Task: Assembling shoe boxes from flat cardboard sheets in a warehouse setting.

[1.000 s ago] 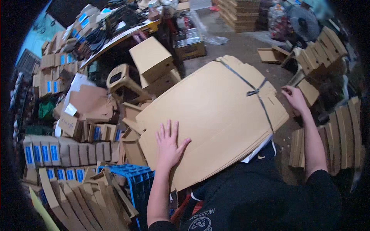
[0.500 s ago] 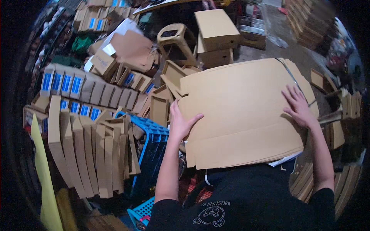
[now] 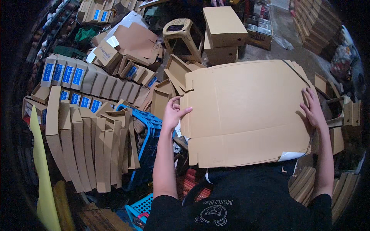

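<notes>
A stack of flat brown die-cut cardboard sheets (image 3: 258, 104) lies across my lap, with fold lines on the top sheet. A dark strap (image 3: 296, 72) crosses its far right corner. At the left edge, my left hand (image 3: 173, 113) has its thumb over the rim, with the fingers bent and apart beside it. My right hand (image 3: 314, 109) rests on the stack's right side with its fingers spread. A white sheet (image 3: 291, 155) pokes out at the near right edge.
Left of me, folded boxes (image 3: 88, 146) stand packed beside a blue crate (image 3: 148, 134). Ahead are a plastic stool (image 3: 183, 36) and two stacked cardboard boxes (image 3: 223, 29). Boxes with blue labels (image 3: 63, 73) line the left; a turquoise basket (image 3: 140, 210) sits low near me.
My right hand has slid toward the stack's right edge. My left hand has drawn back slightly, its thumb now nearer the rim. More of the white sheet's face shows.
</notes>
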`<action>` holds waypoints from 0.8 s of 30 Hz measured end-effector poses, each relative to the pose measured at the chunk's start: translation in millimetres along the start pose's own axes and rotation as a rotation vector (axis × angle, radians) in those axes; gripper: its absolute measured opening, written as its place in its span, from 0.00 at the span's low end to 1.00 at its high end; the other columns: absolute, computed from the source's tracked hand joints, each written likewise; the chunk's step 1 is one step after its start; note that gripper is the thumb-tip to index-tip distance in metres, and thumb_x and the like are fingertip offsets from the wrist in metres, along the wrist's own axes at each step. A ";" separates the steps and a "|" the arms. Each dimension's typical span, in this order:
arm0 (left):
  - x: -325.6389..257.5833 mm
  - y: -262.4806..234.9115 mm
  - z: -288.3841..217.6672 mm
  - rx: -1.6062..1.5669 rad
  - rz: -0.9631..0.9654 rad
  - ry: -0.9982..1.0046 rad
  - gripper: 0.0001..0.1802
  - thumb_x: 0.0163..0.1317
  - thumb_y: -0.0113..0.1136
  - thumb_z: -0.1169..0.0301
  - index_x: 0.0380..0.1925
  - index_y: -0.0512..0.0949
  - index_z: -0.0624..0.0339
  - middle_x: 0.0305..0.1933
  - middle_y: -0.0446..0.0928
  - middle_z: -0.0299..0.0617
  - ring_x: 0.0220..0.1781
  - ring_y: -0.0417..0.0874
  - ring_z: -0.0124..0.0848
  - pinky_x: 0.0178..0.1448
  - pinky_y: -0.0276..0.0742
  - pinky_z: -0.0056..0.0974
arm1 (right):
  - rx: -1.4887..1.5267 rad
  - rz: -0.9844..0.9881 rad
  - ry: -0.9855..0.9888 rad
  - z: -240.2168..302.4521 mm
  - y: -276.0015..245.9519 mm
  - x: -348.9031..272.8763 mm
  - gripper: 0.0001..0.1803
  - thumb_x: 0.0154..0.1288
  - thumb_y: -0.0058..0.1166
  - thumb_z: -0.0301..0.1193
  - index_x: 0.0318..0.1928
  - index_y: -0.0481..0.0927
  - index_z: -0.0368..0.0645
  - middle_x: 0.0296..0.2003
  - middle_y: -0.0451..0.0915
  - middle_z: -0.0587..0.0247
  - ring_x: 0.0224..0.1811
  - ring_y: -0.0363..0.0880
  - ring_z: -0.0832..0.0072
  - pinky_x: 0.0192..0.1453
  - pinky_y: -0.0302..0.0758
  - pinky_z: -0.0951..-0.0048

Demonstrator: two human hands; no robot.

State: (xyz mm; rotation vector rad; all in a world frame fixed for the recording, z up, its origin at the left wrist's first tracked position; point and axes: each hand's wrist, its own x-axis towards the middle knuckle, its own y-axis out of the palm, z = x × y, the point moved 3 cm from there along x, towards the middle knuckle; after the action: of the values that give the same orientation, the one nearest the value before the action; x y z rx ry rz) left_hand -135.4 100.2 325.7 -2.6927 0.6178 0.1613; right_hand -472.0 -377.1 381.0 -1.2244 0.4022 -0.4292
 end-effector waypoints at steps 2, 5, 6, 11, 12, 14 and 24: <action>4.9 -1.0 9.4 -0.287 0.119 -0.122 0.38 0.52 0.78 0.76 0.63 0.70 0.71 0.44 0.84 0.47 0.43 0.87 0.30 0.47 0.85 0.34 | -0.021 0.037 -0.039 7.9 -2.4 -5.6 0.40 0.73 0.53 0.50 0.77 0.58 0.48 0.79 0.51 0.52 0.82 0.48 0.54 0.82 0.49 0.56; 18.5 -6.5 22.2 -0.338 0.145 -0.081 0.32 0.55 0.74 0.80 0.60 0.73 0.71 0.45 0.86 0.46 0.45 0.87 0.30 0.49 0.84 0.33 | 0.040 0.019 -0.108 17.8 -8.9 -15.3 0.41 0.72 0.53 0.52 0.77 0.59 0.48 0.79 0.51 0.51 0.82 0.47 0.53 0.82 0.49 0.55; 17.7 -14.8 18.3 -0.220 0.106 -0.071 0.29 0.57 0.73 0.80 0.58 0.75 0.71 0.46 0.85 0.44 0.46 0.87 0.29 0.51 0.84 0.33 | 0.029 0.014 -0.079 17.6 -7.6 -16.4 0.41 0.72 0.53 0.52 0.77 0.59 0.48 0.79 0.51 0.51 0.82 0.47 0.53 0.82 0.49 0.55; 6.3 -55.9 -6.2 0.028 -0.032 0.031 0.28 0.56 0.74 0.79 0.57 0.75 0.69 0.50 0.84 0.47 0.48 0.87 0.32 0.53 0.83 0.34 | -0.078 0.063 0.050 11.3 0.2 -13.7 0.43 0.71 0.51 0.57 0.77 0.59 0.45 0.78 0.52 0.45 0.82 0.47 0.52 0.83 0.49 0.58; 5.2 -58.2 -10.7 0.008 -0.007 0.014 0.29 0.58 0.72 0.79 0.59 0.73 0.69 0.52 0.83 0.47 0.52 0.85 0.32 0.55 0.82 0.34 | -0.093 0.032 0.056 6.3 0.8 -14.9 0.44 0.72 0.49 0.59 0.76 0.59 0.43 0.78 0.52 0.44 0.82 0.47 0.52 0.83 0.49 0.58; -2.4 -59.3 -25.0 -0.151 0.072 0.003 0.29 0.61 0.68 0.77 0.62 0.69 0.67 0.55 0.82 0.48 0.54 0.84 0.33 0.58 0.80 0.35 | -0.107 -0.005 0.067 1.2 0.3 -16.0 0.45 0.72 0.48 0.60 0.76 0.59 0.40 0.78 0.52 0.42 0.82 0.47 0.52 0.83 0.49 0.59; -50.3 -84.8 -114.0 -0.866 0.039 0.199 0.27 0.71 0.48 0.67 0.69 0.64 0.58 0.66 0.73 0.50 0.66 0.77 0.43 0.69 0.75 0.47 | 0.000 -0.021 0.088 9.4 0.0 -9.8 0.48 0.70 0.49 0.62 0.75 0.59 0.38 0.77 0.54 0.42 0.81 0.46 0.48 0.83 0.49 0.54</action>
State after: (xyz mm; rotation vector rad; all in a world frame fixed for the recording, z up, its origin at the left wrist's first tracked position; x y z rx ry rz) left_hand -140.0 147.7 468.7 -3.5638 0.7938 0.2091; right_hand -475.6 -364.4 384.4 -1.2138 0.4643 -0.5024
